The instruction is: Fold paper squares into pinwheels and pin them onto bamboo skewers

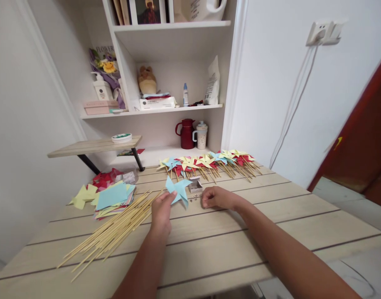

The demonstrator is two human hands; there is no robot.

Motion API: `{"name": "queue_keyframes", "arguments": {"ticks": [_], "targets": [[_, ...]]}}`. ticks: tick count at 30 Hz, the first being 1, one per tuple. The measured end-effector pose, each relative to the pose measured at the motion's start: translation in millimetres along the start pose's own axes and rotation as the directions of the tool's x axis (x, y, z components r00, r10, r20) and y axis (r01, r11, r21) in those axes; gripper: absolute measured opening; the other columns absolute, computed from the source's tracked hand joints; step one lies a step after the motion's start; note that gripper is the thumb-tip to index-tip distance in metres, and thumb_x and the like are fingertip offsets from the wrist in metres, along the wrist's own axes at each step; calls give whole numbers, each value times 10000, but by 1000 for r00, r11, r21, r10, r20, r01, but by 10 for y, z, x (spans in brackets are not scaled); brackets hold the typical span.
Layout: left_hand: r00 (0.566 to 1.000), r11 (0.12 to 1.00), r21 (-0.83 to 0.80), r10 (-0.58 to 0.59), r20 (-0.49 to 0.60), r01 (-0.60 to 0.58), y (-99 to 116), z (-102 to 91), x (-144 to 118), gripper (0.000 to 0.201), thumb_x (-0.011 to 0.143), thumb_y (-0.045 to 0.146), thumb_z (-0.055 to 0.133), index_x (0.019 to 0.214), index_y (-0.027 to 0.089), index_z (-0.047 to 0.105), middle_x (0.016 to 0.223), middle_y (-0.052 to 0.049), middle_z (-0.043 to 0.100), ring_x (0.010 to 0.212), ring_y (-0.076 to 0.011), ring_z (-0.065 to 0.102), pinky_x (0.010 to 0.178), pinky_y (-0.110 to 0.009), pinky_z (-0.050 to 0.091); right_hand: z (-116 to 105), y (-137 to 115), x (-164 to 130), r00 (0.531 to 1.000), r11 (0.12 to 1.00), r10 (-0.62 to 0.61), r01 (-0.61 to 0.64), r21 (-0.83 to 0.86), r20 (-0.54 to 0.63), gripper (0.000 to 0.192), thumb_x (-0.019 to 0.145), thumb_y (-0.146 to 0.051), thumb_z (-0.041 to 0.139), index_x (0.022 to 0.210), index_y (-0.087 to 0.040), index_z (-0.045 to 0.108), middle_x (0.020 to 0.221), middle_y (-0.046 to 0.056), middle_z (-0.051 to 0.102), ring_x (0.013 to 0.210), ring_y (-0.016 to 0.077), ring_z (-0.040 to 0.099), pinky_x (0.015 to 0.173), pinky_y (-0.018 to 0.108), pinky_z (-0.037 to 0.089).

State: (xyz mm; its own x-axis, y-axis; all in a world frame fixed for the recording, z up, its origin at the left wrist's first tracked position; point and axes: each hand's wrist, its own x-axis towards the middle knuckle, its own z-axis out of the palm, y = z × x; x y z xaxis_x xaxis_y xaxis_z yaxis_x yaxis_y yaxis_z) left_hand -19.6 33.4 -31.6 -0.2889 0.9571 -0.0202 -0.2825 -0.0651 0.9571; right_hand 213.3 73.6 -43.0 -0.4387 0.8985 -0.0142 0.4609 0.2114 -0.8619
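My left hand [161, 211] holds a light blue paper pinwheel [178, 189] by its lower edge, just above the wooden table [227, 245]. My right hand [217, 197] rests on the table to the right of it, fingers curled beside several small pins [195, 197]; whether it pinches one I cannot tell. A small open box [195, 184] sits just behind the pins.
Several bamboo sticks [115, 230] lie fanned out at the left. A stack of coloured paper squares [111, 198] sits beyond them. A row of finished pinwheels on sticks [209, 162] lines the back. White shelves hold a red jug [186, 133] and cup.
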Motion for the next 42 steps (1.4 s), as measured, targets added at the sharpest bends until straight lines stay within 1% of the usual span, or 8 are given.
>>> {"name": "queue_keyframes", "arguments": {"ticks": [4, 11, 15, 18, 23, 29, 34, 42], "targets": [[1000, 1000, 19, 18, -15, -17, -31, -22, 26, 289, 519, 320, 859, 695, 124, 738, 707, -57, 724, 693, -175, 633, 752, -324, 456, -4, -2, -3, 1000, 1000, -6, 6, 10, 16, 151, 631, -297, 709, 695, -162, 732, 663, 15, 673, 594, 130, 532, 555, 236, 389], [999, 998, 40, 42, -8, -41, -42, -13, 15, 286, 519, 328, 847, 687, 121, 745, 701, -56, 719, 682, -175, 623, 746, -324, 453, 2, -48, -2, 1000, 1000, -7, 7, -1, 0, 107, 607, -263, 716, 658, -170, 726, 617, 6, 670, 564, 134, 533, 548, 247, 387], [999, 997, 63, 50, -22, -48, -42, -12, -5, 263, 518, 311, 844, 675, 127, 742, 680, -43, 708, 671, -166, 605, 732, -311, 438, 4, -93, -22, 999, 1000, -16, 17, 14, -44, 154, 672, -317, 698, 694, -171, 741, 736, 42, 733, 700, 177, 623, 663, 270, 458], [999, 997, 66, 50, -18, -49, -34, -11, -11, 253, 520, 304, 841, 675, 130, 742, 683, -40, 707, 676, -165, 605, 731, -305, 434, -1, -93, -22, 997, 1000, -12, 13, 21, -77, 194, 705, -350, 685, 723, -166, 745, 812, 63, 752, 772, 198, 645, 719, 285, 474], [999, 997, 59, 42, -13, -41, -16, 0, -19, 254, 517, 296, 843, 684, 133, 742, 697, -40, 710, 685, -162, 609, 741, -303, 438, -15, -54, -13, 995, 1000, -12, 15, 27, -98, 206, 674, -328, 716, 803, -168, 732, 785, 41, 736, 717, 172, 629, 681, 271, 470], [999, 998, 53, 41, -19, -40, -18, 0, -22, 284, 511, 296, 850, 713, 125, 744, 712, -45, 712, 708, -170, 613, 765, -313, 442, -14, -78, -38, 996, 1000, -24, 23, -12, -81, 192, 681, -340, 722, 750, -162, 737, 760, 48, 743, 719, 173, 642, 688, 264, 480], [999, 998, 55, 36, -12, -35, -26, 3, -17, 281, 507, 294, 854, 703, 127, 742, 709, -42, 709, 705, -164, 607, 764, -307, 433, 38, -108, -13, 992, 994, -6, -7, -107, -124, 105, 684, -274, 705, 681, -172, 730, 705, 38, 730, 696, 177, 628, 661, 265, 460], [999, 997, 74, 34, 23, -35, 3, 14, -32, 254, 511, 307, 853, 660, 134, 741, 696, -49, 713, 692, -172, 616, 747, -309, 435, 81, -120, 47, 984, 981, -37, 3, -192, -174, 91, 688, -268, 685, 656, -184, 689, 683, 12, 681, 668, 161, 575, 602, 255, 392]]}}
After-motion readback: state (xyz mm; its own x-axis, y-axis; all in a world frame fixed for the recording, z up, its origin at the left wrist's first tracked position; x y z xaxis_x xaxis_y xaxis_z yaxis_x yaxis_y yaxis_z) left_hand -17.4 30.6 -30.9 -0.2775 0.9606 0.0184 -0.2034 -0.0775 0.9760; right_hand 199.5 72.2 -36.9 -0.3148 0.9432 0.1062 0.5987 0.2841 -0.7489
